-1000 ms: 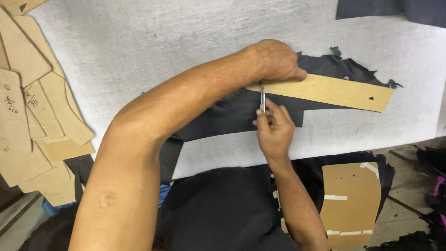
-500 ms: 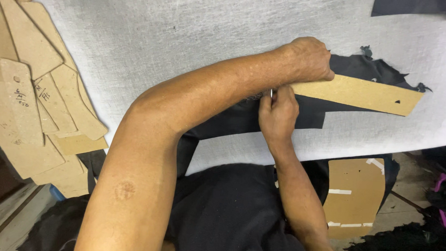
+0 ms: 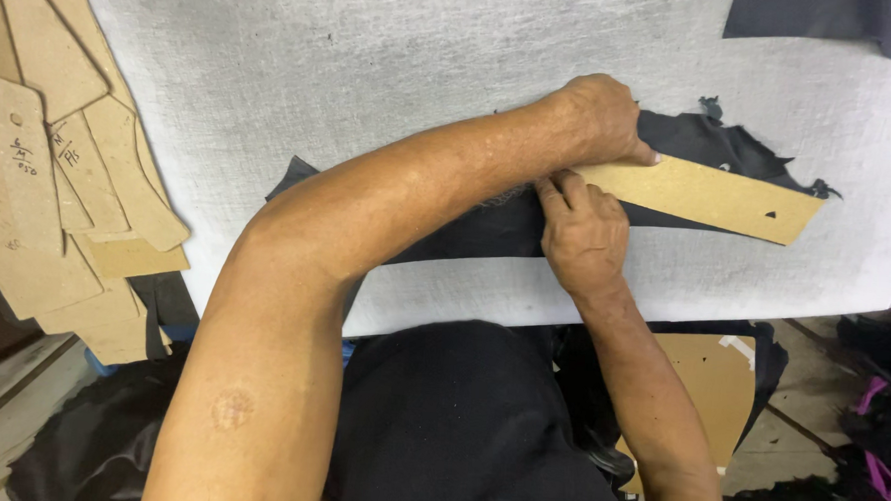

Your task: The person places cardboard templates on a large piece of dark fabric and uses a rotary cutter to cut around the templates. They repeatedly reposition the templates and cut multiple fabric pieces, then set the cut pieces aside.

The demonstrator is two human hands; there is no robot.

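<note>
Two hands at work near the tabletop's (image 3: 374, 57) right half. Left hand (image 3: 600, 117) presses a tan card template (image 3: 708, 197) flat on dark leather (image 3: 487, 227). Right hand (image 3: 581, 236), fingers clenched, sits at the template's lower edge; any tool is hidden. Judged: leather looks uncut along the template's right stretch.

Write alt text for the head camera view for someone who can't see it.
Two bare hands work at a long tan cardboard strip lying on dark material on a white table: the left hand presses it down, the right hand sits at its near edge. More cardboard patterns are stacked at the left.
</note>
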